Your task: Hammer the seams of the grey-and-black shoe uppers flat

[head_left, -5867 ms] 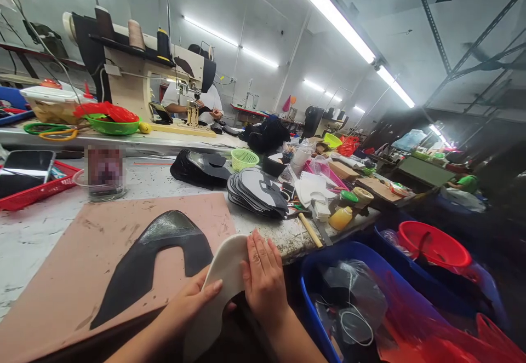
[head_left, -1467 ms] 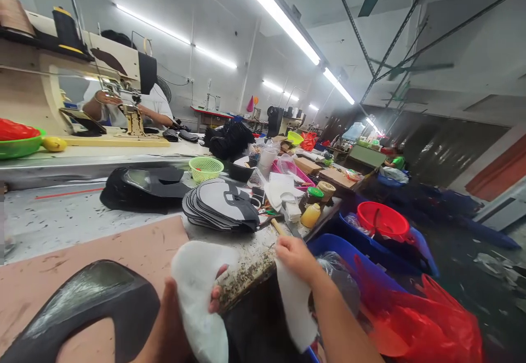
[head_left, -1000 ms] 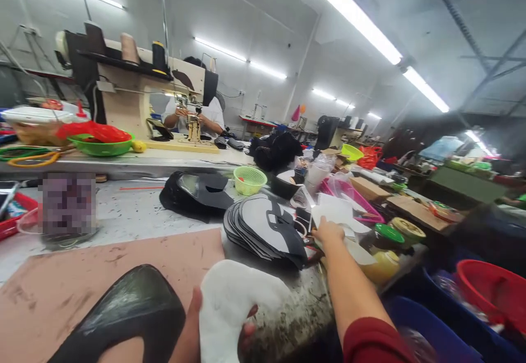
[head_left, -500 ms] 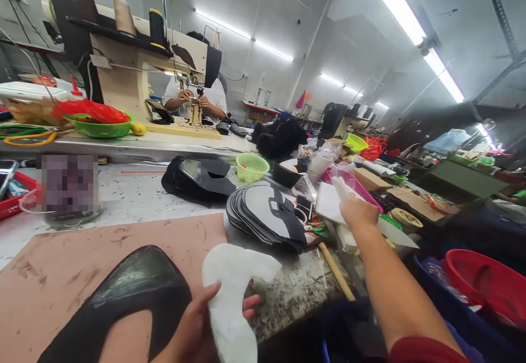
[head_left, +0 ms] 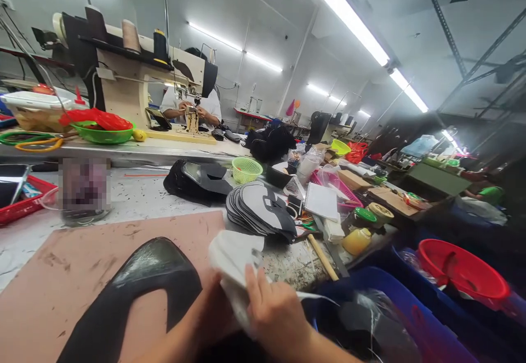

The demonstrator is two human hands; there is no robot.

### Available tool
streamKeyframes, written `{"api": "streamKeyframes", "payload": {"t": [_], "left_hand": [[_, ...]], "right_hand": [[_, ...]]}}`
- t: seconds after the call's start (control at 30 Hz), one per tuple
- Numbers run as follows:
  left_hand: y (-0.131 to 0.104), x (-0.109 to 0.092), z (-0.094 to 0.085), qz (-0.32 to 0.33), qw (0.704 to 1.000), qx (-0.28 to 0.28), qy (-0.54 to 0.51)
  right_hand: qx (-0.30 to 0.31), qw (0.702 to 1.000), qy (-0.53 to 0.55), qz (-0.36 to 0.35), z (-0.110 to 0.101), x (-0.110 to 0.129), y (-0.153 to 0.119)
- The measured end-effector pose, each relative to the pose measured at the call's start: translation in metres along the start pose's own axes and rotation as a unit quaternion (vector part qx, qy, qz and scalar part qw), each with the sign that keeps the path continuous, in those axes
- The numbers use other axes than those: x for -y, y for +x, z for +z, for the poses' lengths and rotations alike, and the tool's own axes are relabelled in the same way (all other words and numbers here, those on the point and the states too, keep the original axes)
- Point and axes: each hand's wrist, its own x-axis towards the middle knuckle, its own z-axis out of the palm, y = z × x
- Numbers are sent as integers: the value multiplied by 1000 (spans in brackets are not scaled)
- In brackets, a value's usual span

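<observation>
Bright tube lights [head_left: 344, 15] run overhead — a pale grey wall [head_left: 263, 15] stands behind.

room over pink mat [head_left: 90, 259], grey stack [head_left: 259, 208] beyond the hands [head_left: 277, 311]

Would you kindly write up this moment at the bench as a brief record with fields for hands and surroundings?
Left hand: blurred, holding white material at its left side
Right hand: fingers over the same material; grip unclear
Pink mat: black cut piece lying on it
Beyond the hands: stack of grey-and-black pieces
Far side: sewing machine, co-worker behind it
To the right: red basin
</observation>
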Motion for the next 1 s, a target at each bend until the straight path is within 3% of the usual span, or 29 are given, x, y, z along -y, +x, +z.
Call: {"api": "streamKeyframes", "payload": {"t": [0.07,0.13,0.2,0.3,0.4,0.53,0.7,0.9,1.0], "left_hand": [[1,-1,6,-9,1000,-6,3],[0,-2,8,-14,999,-31,-7],[-1,-2,8,-11,997,-68,-20],[-1,-2,4,-11,993,-111,-32],[-1,0,-1,-6,987,-155,-33],[-3,0,-2,10,976,-212,-37],[-3,0,1,-5,985,-169,-37],[-2,3,-5,-2,990,-139,-10],[-2,3,-10,-17,991,-132,1]], "right_hand": [[29,996,89,10,5,9,-6],[74,974,202,68,3,5,-8],[124,935,289,163,-2,-4,-7],[197,876,336,284,-7,-8,-1],[221,838,376,329,-4,4,2],[175,834,405,333,1,20,-3],[133,840,425,310,-7,24,-8],[150,820,444,327,-10,24,-8],[103,829,432,339,-6,21,-11]]}}
